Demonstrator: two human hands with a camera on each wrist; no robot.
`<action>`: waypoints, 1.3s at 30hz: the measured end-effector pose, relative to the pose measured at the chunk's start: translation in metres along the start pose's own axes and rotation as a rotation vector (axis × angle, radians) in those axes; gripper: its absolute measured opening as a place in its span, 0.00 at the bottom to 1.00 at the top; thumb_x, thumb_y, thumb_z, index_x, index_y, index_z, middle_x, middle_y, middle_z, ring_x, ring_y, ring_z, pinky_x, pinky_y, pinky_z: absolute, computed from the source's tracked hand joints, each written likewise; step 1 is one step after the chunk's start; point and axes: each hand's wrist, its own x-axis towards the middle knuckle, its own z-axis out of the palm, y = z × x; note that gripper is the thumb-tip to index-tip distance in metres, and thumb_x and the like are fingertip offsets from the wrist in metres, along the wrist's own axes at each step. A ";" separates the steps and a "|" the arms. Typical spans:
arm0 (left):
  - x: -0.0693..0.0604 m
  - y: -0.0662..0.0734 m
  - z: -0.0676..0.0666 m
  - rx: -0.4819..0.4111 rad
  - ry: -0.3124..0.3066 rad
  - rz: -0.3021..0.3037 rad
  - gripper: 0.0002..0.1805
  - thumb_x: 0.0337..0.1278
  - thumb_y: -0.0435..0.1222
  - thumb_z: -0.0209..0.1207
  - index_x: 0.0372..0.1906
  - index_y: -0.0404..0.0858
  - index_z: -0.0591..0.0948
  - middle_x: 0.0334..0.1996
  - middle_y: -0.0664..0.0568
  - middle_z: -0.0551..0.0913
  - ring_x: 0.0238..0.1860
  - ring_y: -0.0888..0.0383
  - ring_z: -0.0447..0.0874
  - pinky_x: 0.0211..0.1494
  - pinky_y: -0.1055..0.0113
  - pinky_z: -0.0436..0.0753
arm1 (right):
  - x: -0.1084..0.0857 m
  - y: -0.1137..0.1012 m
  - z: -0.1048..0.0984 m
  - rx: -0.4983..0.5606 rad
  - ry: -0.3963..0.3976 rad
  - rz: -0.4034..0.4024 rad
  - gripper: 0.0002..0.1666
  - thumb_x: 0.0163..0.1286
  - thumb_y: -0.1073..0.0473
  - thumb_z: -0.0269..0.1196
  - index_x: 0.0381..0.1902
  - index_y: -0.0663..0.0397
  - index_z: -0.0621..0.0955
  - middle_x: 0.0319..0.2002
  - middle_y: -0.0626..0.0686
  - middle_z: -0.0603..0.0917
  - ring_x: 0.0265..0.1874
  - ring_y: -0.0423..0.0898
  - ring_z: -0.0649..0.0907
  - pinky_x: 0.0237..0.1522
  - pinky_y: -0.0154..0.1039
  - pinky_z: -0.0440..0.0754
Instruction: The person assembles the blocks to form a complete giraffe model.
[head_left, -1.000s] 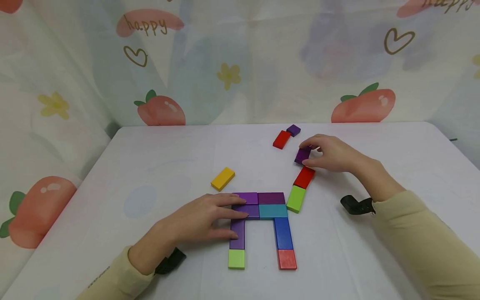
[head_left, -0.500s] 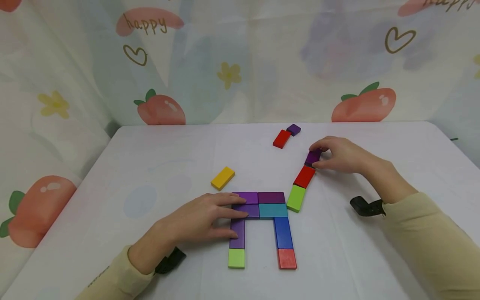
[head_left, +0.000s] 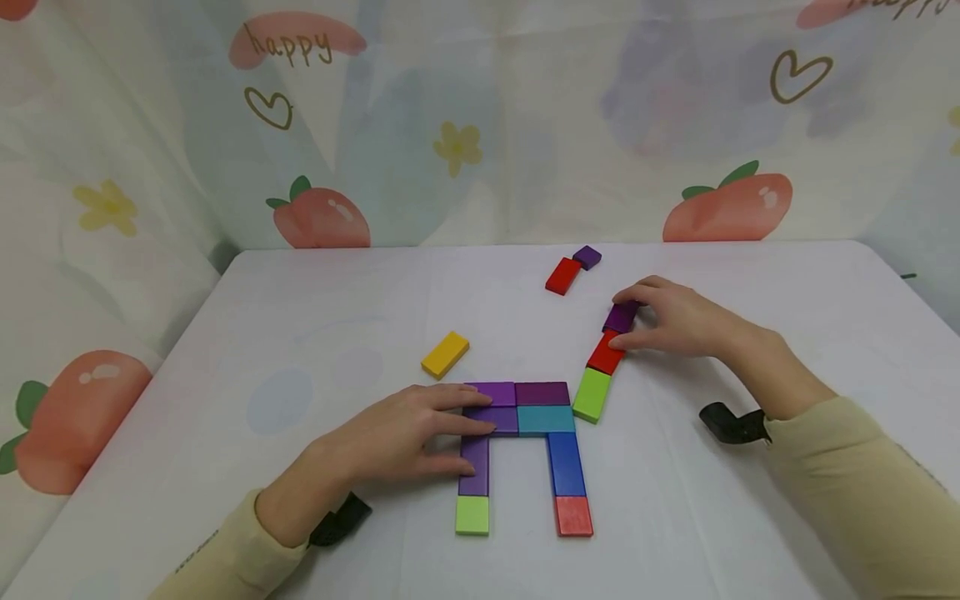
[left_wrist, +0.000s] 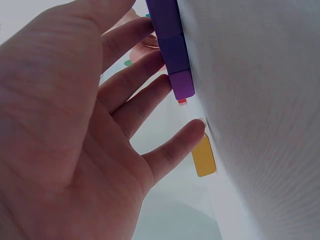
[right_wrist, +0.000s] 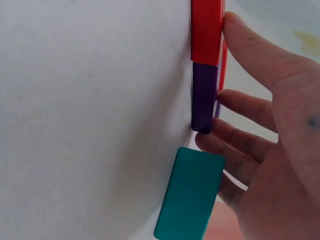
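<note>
The left hand has its fingers spread, their tips resting on purple blocks at the left side of a flat arch of blocks. In the left wrist view, the fingertips touch the side of the purple blocks. Beyond the arch, the right hand touches a dark purple block with its fingers, while its thumb lies at a red block. These two blocks sit end to end with a light green one, which slants beside the arch's upper right corner.
A yellow block lies behind the left hand. Farther back are a red block and a small purple one. A teal block shows near the right fingers in the right wrist view. The arch's legs end in green and red.
The right hand has moved the dark purple block rightward to the red block's far end; its thumb has since shifted from the purple block to the red one. The left hand has stayed in place.
</note>
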 end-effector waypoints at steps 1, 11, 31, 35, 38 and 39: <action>0.000 0.000 0.000 -0.001 -0.001 -0.001 0.27 0.63 0.53 0.66 0.65 0.51 0.81 0.71 0.57 0.71 0.72 0.59 0.64 0.71 0.57 0.69 | 0.000 0.000 0.000 0.002 0.004 -0.007 0.40 0.62 0.44 0.73 0.64 0.62 0.76 0.62 0.70 0.70 0.61 0.68 0.71 0.58 0.65 0.75; 0.000 0.000 0.000 0.002 0.002 0.003 0.27 0.63 0.52 0.66 0.65 0.51 0.81 0.71 0.57 0.72 0.72 0.58 0.65 0.71 0.56 0.69 | 0.003 0.000 0.001 0.009 0.021 -0.042 0.36 0.63 0.49 0.73 0.63 0.63 0.77 0.61 0.68 0.73 0.61 0.65 0.72 0.61 0.64 0.73; 0.000 -0.001 0.001 -0.003 0.004 0.010 0.27 0.63 0.52 0.66 0.65 0.51 0.81 0.70 0.57 0.72 0.72 0.58 0.65 0.71 0.56 0.69 | 0.004 0.003 0.002 -0.017 0.037 -0.032 0.38 0.61 0.46 0.74 0.63 0.61 0.78 0.62 0.68 0.73 0.62 0.66 0.72 0.61 0.65 0.72; 0.000 -0.001 0.000 -0.001 -0.004 -0.003 0.27 0.63 0.53 0.66 0.65 0.52 0.81 0.71 0.58 0.71 0.72 0.59 0.64 0.71 0.57 0.69 | 0.004 0.005 0.003 -0.023 0.042 -0.034 0.38 0.61 0.45 0.74 0.63 0.60 0.79 0.61 0.67 0.74 0.61 0.66 0.72 0.61 0.65 0.72; 0.000 0.000 0.000 0.001 -0.005 -0.009 0.27 0.63 0.53 0.66 0.66 0.52 0.81 0.71 0.58 0.71 0.73 0.59 0.64 0.71 0.56 0.68 | 0.004 0.006 0.003 -0.024 0.047 -0.036 0.38 0.61 0.45 0.74 0.62 0.60 0.79 0.61 0.67 0.74 0.61 0.66 0.72 0.61 0.65 0.72; 0.000 0.000 0.000 0.002 -0.005 -0.010 0.27 0.63 0.53 0.66 0.66 0.52 0.81 0.71 0.58 0.71 0.73 0.59 0.64 0.71 0.56 0.68 | 0.004 0.006 0.003 -0.025 0.048 -0.037 0.37 0.61 0.45 0.74 0.62 0.60 0.79 0.61 0.67 0.74 0.61 0.66 0.72 0.61 0.65 0.72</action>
